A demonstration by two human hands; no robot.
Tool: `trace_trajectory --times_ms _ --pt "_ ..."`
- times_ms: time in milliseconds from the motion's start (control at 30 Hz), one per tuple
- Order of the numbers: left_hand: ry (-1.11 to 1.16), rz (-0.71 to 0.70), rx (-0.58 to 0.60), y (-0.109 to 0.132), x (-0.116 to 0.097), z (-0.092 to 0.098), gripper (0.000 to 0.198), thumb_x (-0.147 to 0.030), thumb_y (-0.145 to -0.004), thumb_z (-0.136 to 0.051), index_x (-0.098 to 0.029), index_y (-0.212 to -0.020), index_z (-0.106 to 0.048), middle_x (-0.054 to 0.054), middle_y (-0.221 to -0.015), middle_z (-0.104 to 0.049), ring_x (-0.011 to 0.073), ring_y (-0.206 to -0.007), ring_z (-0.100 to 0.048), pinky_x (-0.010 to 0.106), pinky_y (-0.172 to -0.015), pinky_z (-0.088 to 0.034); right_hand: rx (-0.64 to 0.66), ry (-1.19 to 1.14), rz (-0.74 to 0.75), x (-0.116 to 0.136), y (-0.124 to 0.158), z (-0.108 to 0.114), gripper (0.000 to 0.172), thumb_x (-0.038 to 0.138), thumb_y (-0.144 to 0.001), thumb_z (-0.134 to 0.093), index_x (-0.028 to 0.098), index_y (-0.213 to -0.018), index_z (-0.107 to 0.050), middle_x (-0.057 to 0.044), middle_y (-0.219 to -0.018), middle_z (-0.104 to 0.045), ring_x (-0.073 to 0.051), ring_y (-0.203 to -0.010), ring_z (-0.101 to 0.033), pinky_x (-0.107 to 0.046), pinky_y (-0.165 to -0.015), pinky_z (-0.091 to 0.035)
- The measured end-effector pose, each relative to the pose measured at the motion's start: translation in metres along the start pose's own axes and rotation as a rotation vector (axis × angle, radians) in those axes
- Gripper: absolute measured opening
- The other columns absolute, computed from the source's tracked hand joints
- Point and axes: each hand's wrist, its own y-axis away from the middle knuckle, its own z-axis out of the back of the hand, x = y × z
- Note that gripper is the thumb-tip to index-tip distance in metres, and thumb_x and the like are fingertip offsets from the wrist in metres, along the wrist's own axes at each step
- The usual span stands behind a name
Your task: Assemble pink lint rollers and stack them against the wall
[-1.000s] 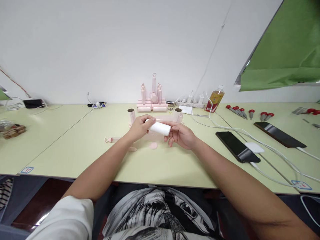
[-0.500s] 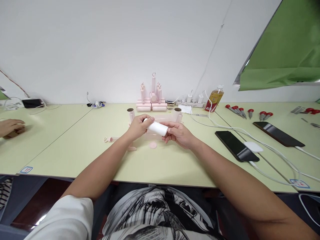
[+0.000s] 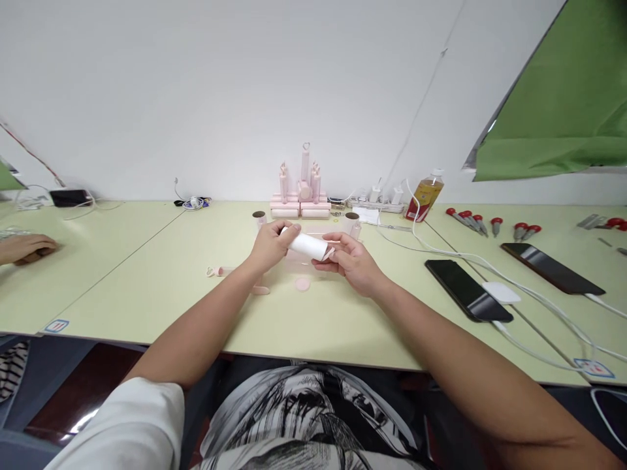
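A white paper roll is held crosswise above the pale green table. My left hand grips its left end with fingers wrapped round it. My right hand pinches the right end, where a small pink piece shows at the fingertips. Under the roll sits a clear plastic tray. A round pink cap lies on the table just in front of it, and a pink handle piece lies to the left.
Pink roller parts are stacked at the back centre, with two cardboard-cored rolls beside the tray. Two phones on cables, a bottle and red-handled tools lie to the right. Another person's hand rests at far left.
The roll has tilted and shifted slightly up and left in my hands. My right fingers moved from under the roll to pinching its right end. The other person's hand appeared at far left.
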Motion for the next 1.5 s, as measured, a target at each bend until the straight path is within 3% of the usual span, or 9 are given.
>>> trace_trajectory --times_ms 200,400,533,733,933,1233,1333,1400,1500 --pt "0.107 0.034 -0.087 0.000 -0.002 0.000 0.028 -0.043 -0.079 -0.064 -0.017 -0.071 -0.057 -0.007 -0.046 -0.041 0.0067 -0.035 -0.039 0.019 -0.034 -0.027 -0.118 0.276 0.093 -0.002 -0.002 0.008 0.020 0.035 -0.078 -0.067 0.019 -0.084 -0.057 -0.001 -0.076 -0.067 -0.017 -0.070 -0.069 -0.034 -0.069 -0.058" --pt "0.167 0.023 -0.202 -0.004 -0.006 0.005 0.027 -0.041 -0.078 -0.064 -0.017 -0.068 -0.055 -0.008 -0.041 -0.038 0.0067 -0.029 -0.034 0.018 -0.028 -0.022 0.257 1.303 0.259 0.002 0.008 0.009 0.019 0.023 -0.084 -0.056 0.017 -0.071 -0.067 -0.006 -0.079 -0.063 -0.016 -0.070 -0.058 -0.027 -0.062 -0.039" --pt "0.198 0.012 -0.207 -0.005 -0.007 0.006 0.026 -0.040 -0.077 -0.065 -0.017 -0.069 -0.056 -0.008 -0.042 -0.040 0.0061 -0.030 -0.034 0.018 -0.028 -0.023 0.313 1.617 0.216 -0.004 0.015 0.000 0.025 0.021 -0.086 -0.049 0.016 -0.071 -0.069 -0.009 -0.084 -0.063 -0.016 -0.067 -0.056 -0.028 -0.055 -0.028" --pt "0.195 0.012 -0.150 -0.003 -0.007 0.004 0.027 -0.042 -0.078 -0.064 -0.017 -0.071 -0.057 -0.008 -0.040 -0.039 0.0067 -0.030 -0.034 0.019 -0.029 -0.023 0.325 1.419 0.237 -0.008 0.014 -0.003 0.023 0.026 -0.083 -0.052 0.017 -0.066 -0.066 -0.006 -0.072 -0.066 -0.016 -0.062 -0.053 -0.027 -0.055 -0.029" --pt "0.159 -0.030 0.036 0.000 -0.004 0.005 0.028 -0.043 -0.075 -0.069 -0.018 -0.082 -0.060 -0.006 -0.057 -0.047 0.0058 -0.041 -0.040 0.020 -0.038 -0.028 -0.225 0.773 0.402 0.003 0.002 0.014 0.023 0.032 -0.086 -0.051 0.018 -0.075 -0.063 0.000 -0.065 -0.059 -0.014 -0.061 -0.050 -0.025 -0.058 -0.037" --pt "0.086 -0.169 0.295 0.017 0.003 -0.026 0.057 -0.049 -0.073 -0.075 -0.020 -0.118 -0.054 0.005 -0.099 -0.060 0.0088 -0.067 -0.056 0.021 -0.055 -0.046 0.178 0.975 0.296 0.016 0.009 0.017 0.074 0.030 -0.076 -0.067 0.022 -0.144 -0.040 -0.001 -0.087 -0.066 -0.012 -0.061 -0.050 -0.025 -0.060 -0.039" --pt "0.049 -0.144 0.232 0.012 -0.007 -0.008 0.051 -0.055 -0.078 -0.067 -0.019 -0.113 -0.058 0.004 -0.093 -0.061 0.0085 -0.059 -0.054 0.021 -0.047 -0.043 0.040 1.112 0.264 0.022 0.006 0.026 0.073 0.031 -0.075 -0.065 0.024 -0.142 -0.038 -0.003 -0.095 -0.067 -0.015 -0.066 -0.054 -0.027 -0.062 -0.040" --pt "-0.053 -0.093 0.186 0.006 -0.016 0.015 0.038 -0.054 -0.080 -0.064 -0.017 -0.088 -0.064 0.000 -0.070 -0.057 0.0079 -0.051 -0.048 0.020 -0.045 -0.039 -0.046 1.203 0.206 0.024 0.002 0.032 0.064 0.033 -0.074 -0.063 0.023 -0.135 -0.043 -0.006 -0.100 -0.068 -0.018 -0.069 -0.057 -0.027 -0.062 -0.040" --pt "-0.279 0.063 0.274 -0.001 -0.023 0.055 0.034 -0.049 -0.080 -0.063 -0.018 -0.068 -0.064 -0.001 -0.055 -0.050 0.0089 -0.045 -0.043 0.021 -0.042 -0.033 -0.111 1.287 0.096 0.023 -0.002 0.038 0.049 0.033 -0.074 -0.060 0.022 -0.121 -0.050 -0.007 -0.097 -0.069 -0.021 -0.073 -0.059 -0.027 -0.059 -0.038"
